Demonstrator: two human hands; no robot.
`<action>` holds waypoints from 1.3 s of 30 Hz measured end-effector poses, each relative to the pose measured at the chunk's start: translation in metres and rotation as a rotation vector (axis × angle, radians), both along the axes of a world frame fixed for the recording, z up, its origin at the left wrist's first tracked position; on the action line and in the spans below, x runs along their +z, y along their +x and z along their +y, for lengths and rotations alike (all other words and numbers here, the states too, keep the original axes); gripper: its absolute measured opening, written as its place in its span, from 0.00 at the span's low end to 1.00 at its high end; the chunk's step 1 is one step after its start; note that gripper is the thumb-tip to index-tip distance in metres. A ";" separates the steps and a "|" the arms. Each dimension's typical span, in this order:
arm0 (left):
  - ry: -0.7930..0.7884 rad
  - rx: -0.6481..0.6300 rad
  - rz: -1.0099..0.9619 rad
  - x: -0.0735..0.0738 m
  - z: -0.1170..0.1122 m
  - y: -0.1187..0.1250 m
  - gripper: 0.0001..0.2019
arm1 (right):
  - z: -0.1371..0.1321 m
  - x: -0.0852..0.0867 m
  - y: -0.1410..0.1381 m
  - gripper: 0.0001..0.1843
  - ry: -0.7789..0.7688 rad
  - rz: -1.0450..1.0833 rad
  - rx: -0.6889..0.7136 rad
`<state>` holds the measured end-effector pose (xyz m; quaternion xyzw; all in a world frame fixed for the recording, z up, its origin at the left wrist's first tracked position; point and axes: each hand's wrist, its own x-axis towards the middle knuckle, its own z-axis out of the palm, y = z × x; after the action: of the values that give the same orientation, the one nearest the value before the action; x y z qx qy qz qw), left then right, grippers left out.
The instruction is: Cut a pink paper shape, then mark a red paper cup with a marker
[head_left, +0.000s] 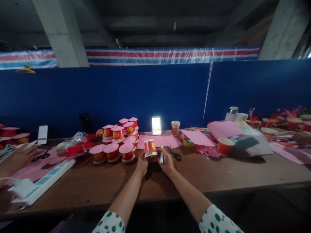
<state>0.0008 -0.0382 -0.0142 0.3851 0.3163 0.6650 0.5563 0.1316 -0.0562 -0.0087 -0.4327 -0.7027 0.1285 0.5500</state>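
My left hand (142,165) grips a red paper cup (150,148) with a yellow emblem, its wide rim facing down. In my right hand (167,164) is a slim white pen (161,155), held close beside the cup. Behind the cup lies a sheet of pink paper (167,139). Black-handled scissors (175,153) rest on the table just right of my right hand. To the left stands a stacked group of red cups (112,152) topped with pink paper discs.
A white power strip (46,183) lies at the left, near another person's hand (18,161). A bright-screened phone (156,125) stands at the back. At the right are a red cup (225,146), pink paper (224,130) and a plastic bag (255,142). A blue partition (145,94) closes the back.
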 end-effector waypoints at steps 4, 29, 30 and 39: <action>0.019 0.017 -0.004 0.001 -0.001 0.000 0.23 | -0.005 0.003 -0.002 0.22 0.002 0.029 0.035; -0.057 0.010 -0.022 0.001 0.006 0.001 0.21 | 0.001 0.031 -0.009 0.11 0.061 0.395 -0.018; -0.059 0.007 -0.019 0.002 0.006 0.001 0.20 | -0.001 0.029 -0.011 0.10 0.055 0.378 -0.002; -0.043 0.012 0.013 0.000 0.007 0.003 0.21 | -0.003 0.027 -0.007 0.07 0.031 0.287 0.043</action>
<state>0.0035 -0.0312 -0.0144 0.3753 0.3367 0.6588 0.5583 0.1243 -0.0595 0.0181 -0.3862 -0.6279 0.1898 0.6485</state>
